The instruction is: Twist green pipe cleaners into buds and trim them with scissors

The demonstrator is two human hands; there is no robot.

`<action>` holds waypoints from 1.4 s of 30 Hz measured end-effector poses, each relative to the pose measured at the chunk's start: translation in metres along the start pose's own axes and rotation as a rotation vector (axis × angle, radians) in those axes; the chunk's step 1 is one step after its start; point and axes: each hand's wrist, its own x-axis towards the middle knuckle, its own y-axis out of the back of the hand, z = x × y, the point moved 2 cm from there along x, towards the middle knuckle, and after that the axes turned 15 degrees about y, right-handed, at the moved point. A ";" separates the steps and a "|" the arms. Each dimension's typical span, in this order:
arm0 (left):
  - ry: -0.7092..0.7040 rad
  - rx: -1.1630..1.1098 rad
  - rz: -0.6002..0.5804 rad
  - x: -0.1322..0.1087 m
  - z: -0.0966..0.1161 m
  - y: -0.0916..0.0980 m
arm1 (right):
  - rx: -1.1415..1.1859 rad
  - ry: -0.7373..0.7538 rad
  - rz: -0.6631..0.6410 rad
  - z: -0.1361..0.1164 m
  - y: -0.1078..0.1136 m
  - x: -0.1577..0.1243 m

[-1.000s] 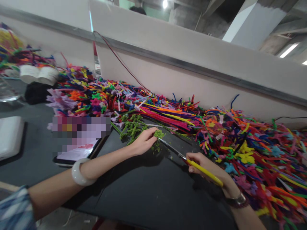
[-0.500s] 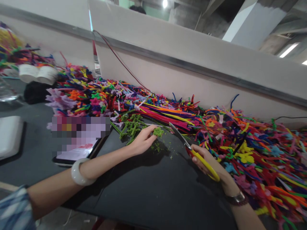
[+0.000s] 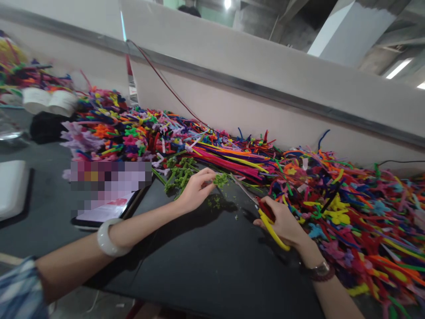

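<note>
Between the fingertips of my left hand (image 3: 196, 190) is a small green fuzzy flower (image 3: 220, 179), apparently of pipe cleaner. My right hand (image 3: 282, 221) is closed around scissors (image 3: 272, 231) with yellow and red handles. Their blades point up and left, with the tip beside the green flower; whether they touch it I cannot tell. Tiny green clippings (image 3: 215, 201) lie on the dark table (image 3: 206, 261) below the flower. Behind my left hand rests a bunch of green pipe-cleaner pieces (image 3: 179, 175).
A phone (image 3: 102, 212) with its screen lit lies left of my left hand, and a white case (image 3: 12, 188) is farther left. Colourful pipe cleaners (image 3: 232, 159) heap along the partition (image 3: 265, 110) and down the right side. Two white cups (image 3: 61, 103) stand at the back left.
My right hand has turned and shifted slightly left, bringing the scissor blades closer to the green flower. My left hand still holds the flower, now tilted differently.
</note>
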 end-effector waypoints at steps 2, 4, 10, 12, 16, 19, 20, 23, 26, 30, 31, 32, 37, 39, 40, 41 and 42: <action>0.028 -0.018 -0.004 0.001 -0.002 -0.001 | -0.023 0.008 -0.007 -0.001 -0.001 0.000; 0.077 -0.053 -0.028 0.002 -0.004 -0.002 | -0.037 0.013 -0.009 -0.001 -0.002 0.001; 0.165 -0.153 -0.075 0.004 -0.008 -0.005 | -0.037 0.020 -0.009 0.000 -0.003 0.001; 0.177 -0.187 -0.089 0.004 -0.007 -0.005 | -0.026 0.018 -0.017 -0.002 -0.002 0.001; 0.182 -0.232 -0.121 0.004 -0.007 -0.005 | 0.009 0.015 -0.040 -0.005 -0.002 0.002; 0.185 -0.201 -0.097 0.004 -0.008 -0.005 | 0.025 0.014 -0.045 -0.007 -0.002 0.003; 0.187 -0.192 -0.090 0.005 -0.009 -0.004 | 0.025 0.012 -0.043 -0.007 -0.002 0.003; 0.183 -0.179 -0.086 0.005 -0.011 -0.004 | 0.028 0.012 -0.038 -0.007 -0.003 0.002; 0.183 -0.174 -0.091 0.005 -0.011 -0.005 | 0.032 0.005 -0.028 -0.006 -0.003 0.002; 0.181 -0.187 -0.102 0.005 -0.010 -0.005 | 0.048 0.008 -0.020 -0.007 -0.003 0.003; 0.182 -0.192 -0.104 0.005 -0.011 -0.005 | 0.056 0.010 -0.016 -0.007 -0.003 0.003; 0.183 -0.195 -0.108 0.005 -0.011 -0.005 | 0.065 0.011 -0.015 -0.007 -0.003 0.003; 0.194 -0.213 -0.121 0.005 -0.010 -0.005 | 0.031 0.017 -0.007 -0.004 -0.005 0.002; 0.190 -0.211 -0.114 0.005 -0.009 -0.005 | 0.005 0.025 0.002 -0.002 -0.006 0.001; 0.188 -0.208 -0.109 0.004 -0.008 -0.005 | -0.001 0.024 0.012 0.000 -0.006 0.001; 0.188 -0.209 -0.105 0.004 -0.008 -0.005 | -0.005 0.020 0.027 0.001 -0.005 0.001; 0.191 -0.216 -0.106 0.004 -0.008 -0.005 | -0.008 0.014 0.040 0.002 -0.005 0.001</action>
